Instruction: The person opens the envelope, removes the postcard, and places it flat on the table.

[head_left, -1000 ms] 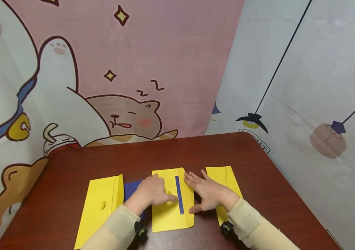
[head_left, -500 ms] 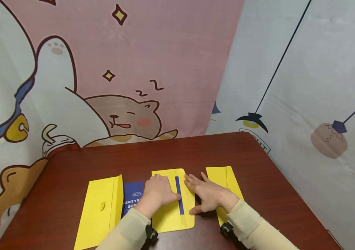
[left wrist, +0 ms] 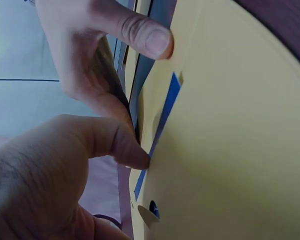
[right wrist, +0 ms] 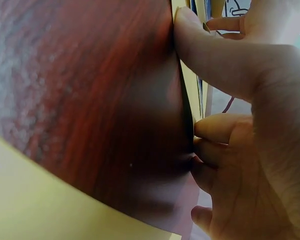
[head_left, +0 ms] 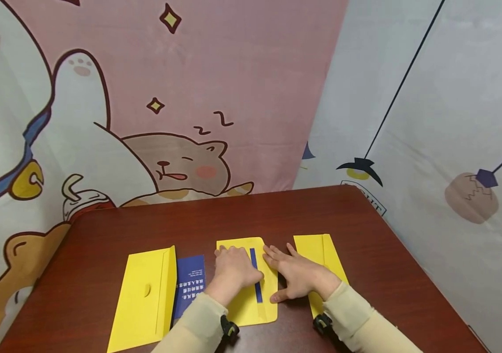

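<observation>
The middle yellow envelope [head_left: 247, 309] lies on the tabletop [head_left: 198, 220], a blue strip [head_left: 258, 294] showing across its face. The step in hand is judged to be working at this strip. Left hand [head_left: 236, 269]: thumb extended to the strip; whether the fingers curl round the envelope's left edge cannot be told, so that grip is unconfirmed. Right hand [head_left: 299, 274]: grip spread wide, fingers and thumb against the right edge, clasping nothing visible. Brace the right edge lightly; excess force may bow the paper. Apply even thumb pressure along the full strip, avoiding a push at one end only, which could skew it. Keep the left sleeve [head_left: 198, 323] clear of the blue card [head_left: 193, 272] beside the left envelope [head_left: 140, 304].
</observation>
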Demonstrator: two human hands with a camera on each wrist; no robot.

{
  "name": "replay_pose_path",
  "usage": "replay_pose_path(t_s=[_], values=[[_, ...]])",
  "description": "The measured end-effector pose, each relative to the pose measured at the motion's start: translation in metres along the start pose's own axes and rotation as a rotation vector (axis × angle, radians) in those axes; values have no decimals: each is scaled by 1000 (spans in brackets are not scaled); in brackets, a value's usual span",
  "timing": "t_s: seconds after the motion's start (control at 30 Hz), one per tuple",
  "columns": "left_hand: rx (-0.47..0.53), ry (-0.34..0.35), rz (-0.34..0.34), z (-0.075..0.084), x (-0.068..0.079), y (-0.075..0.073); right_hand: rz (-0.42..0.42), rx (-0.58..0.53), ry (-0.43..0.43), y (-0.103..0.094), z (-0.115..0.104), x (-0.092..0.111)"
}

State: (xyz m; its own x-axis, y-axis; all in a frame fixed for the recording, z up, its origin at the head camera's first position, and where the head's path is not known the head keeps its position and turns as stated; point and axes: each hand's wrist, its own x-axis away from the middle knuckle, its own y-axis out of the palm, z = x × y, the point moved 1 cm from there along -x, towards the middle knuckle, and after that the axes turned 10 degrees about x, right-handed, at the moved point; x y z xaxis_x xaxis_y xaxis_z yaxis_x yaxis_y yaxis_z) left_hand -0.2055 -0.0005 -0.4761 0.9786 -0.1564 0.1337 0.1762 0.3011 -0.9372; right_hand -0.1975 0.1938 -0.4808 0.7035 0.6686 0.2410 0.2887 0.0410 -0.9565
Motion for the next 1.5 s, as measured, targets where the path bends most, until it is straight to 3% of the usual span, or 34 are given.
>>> replay_pose_path(t_s=[0.17,0.4,0.7,1.03,1.2,1.5], values=[[48,-4,7,-5,0,-1,-6,30,13,-1,-3,-3],[162,11,18,-9,2,-3,-10,96,92,-6,-15,-7],[198,22,26,-12,3,-4,39,169,132,-3,-25,-11],[239,36,22,-15,4,-7,61,111,-29,2,-21,-15],[262,45,30,-17,5,-7,24,86,-40,4,-19,-18],[270,30,32,-18,4,-8,34,92,-49,6,-16,-18]])
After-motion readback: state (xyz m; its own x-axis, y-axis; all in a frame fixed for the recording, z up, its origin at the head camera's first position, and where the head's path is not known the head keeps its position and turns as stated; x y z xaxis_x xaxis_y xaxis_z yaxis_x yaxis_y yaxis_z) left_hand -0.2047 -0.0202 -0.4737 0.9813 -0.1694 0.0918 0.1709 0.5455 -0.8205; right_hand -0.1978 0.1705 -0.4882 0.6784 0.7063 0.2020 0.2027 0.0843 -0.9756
